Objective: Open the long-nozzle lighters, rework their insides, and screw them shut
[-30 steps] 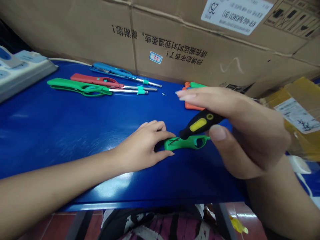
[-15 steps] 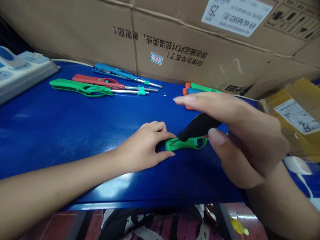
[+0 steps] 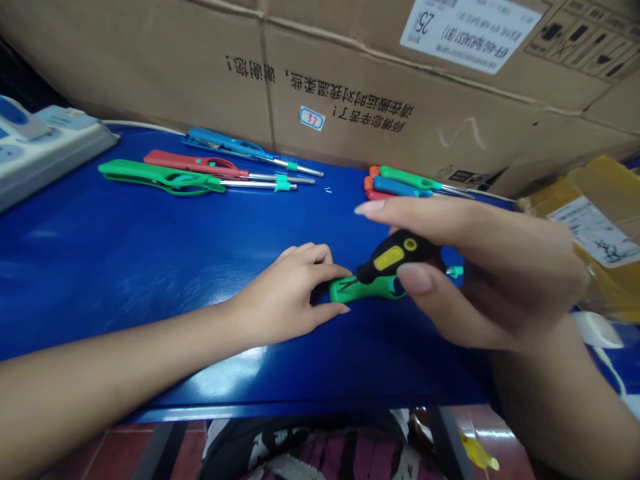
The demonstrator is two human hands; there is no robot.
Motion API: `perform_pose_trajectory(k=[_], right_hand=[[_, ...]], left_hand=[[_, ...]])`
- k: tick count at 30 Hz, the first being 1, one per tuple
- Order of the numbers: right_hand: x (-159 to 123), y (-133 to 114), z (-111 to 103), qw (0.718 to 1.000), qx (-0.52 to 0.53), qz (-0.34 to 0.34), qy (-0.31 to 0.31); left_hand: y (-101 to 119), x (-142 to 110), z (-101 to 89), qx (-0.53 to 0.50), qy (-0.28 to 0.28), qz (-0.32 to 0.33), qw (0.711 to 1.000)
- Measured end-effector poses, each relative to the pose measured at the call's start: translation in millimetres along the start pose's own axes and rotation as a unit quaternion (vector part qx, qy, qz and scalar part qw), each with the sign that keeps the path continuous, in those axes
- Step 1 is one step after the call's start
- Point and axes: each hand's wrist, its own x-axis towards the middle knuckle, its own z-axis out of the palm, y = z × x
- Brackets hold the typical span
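Observation:
On the blue table a green long-nosed lighter (image 3: 373,288) lies flat, its metal nozzle pointing right behind my right hand. My left hand (image 3: 295,290) pinches the handle end between thumb and fingers. A black-and-yellow screwdriver (image 3: 395,257) slants down to the lighter's handle, its thin tip at the green casing. Thumb and fingers of my right hand (image 3: 490,267) are around the screwdriver's handle; part of the grip is hidden by the fingers.
Green, red and blue lighters (image 3: 165,175) lie at the back left. Several more lighters (image 3: 405,180) lie at the back right. A large cardboard box (image 3: 200,67) stands behind. A white power strip (image 3: 60,143) is left, a taped carton (image 3: 590,233) right.
The screwdriver has turned in my right hand, so its yellow inlay now shows. My right hand has shifted slightly down and right. My left hand and the lighter stay put.

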Motion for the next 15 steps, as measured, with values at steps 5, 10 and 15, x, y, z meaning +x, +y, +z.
perform_pose_trajectory(k=[5, 10, 15], right_hand=[[-4.0, 3.1, -1.6, 0.996, 0.089, 0.002, -0.017], [0.9, -1.1, 0.7, 0.999, 0.038, 0.016, -0.021], [0.9, -7.0, 4.2, 0.999, -0.014, 0.038, -0.001]], left_hand=[[-1.0, 0.1, 0.8, 0.001, -0.004, -0.005, 1.000], [-2.5, 0.8, 2.7, 0.000, 0.000, 0.002, 1.000], [-1.2, 1.6, 3.1, -0.002, 0.004, -0.004, 1.000]])
